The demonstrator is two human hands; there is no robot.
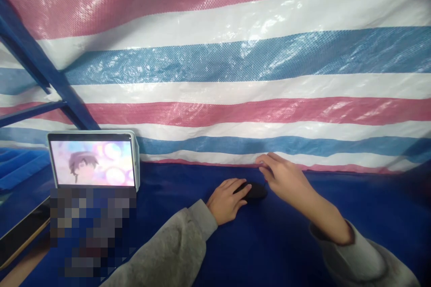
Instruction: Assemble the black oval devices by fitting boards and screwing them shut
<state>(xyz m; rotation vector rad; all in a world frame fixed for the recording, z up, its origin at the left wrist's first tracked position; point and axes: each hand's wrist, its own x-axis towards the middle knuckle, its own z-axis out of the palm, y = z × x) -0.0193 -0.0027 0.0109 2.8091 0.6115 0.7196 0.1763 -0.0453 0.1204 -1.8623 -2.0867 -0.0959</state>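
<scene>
A small dark object (256,190) lies on the dark blue cloth surface (276,242) near the striped tarp. My left hand (226,199) rests on the cloth with its fingers laid over the object's left end. My right hand (283,176) hovers just right of and above the object, fingers loosely curled and slightly apart, fingertips near the tarp's lower edge. Nothing shows in the right hand. Both arms wear grey sleeves.
A red, white and blue striped tarp (235,63) fills the background. A tablet (92,161) showing a cartoon stands at the left, with a blurred patch below it. A blue metal frame (40,71) runs along the far left.
</scene>
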